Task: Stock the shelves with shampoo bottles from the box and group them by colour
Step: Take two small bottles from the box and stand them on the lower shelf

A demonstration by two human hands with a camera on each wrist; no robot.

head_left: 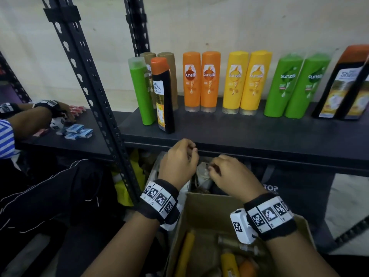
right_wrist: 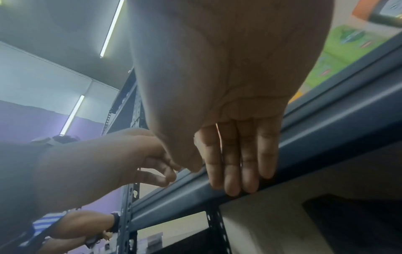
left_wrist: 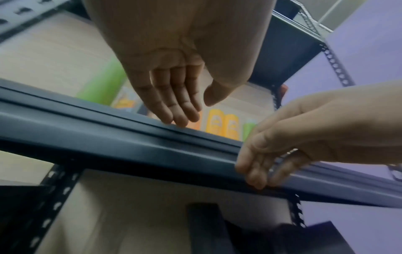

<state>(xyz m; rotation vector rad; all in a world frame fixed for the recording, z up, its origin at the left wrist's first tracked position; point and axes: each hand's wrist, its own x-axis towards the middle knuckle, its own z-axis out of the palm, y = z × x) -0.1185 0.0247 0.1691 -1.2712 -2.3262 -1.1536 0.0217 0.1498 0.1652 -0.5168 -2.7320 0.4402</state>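
On the black shelf [head_left: 249, 132] stand shampoo bottles grouped by colour: a slim green bottle [head_left: 139, 90], a black bottle with an orange cap [head_left: 162, 96], gold bottles [head_left: 167, 72], two orange bottles [head_left: 201, 80], two yellow bottles [head_left: 246, 82], two green bottles [head_left: 297, 86] and large black bottles [head_left: 347, 82]. Below, the cardboard box [head_left: 201, 210] holds a yellow bottle [head_left: 229, 262] and others. My left hand [head_left: 180, 156] [left_wrist: 174, 106] and right hand [head_left: 225, 172] [right_wrist: 234, 163] hover side by side at the shelf's front edge above the box. Both are relaxed and hold nothing.
Black perforated posts [head_left: 89, 92] stand to the left of the bottles. Another person's arm [head_left: 34, 118] reaches over the neighbouring shelf, beside small blue packs [head_left: 77, 130]. A dark bag [head_left: 295, 188] and a yellow bag [head_left: 127, 182] sit under the shelf.
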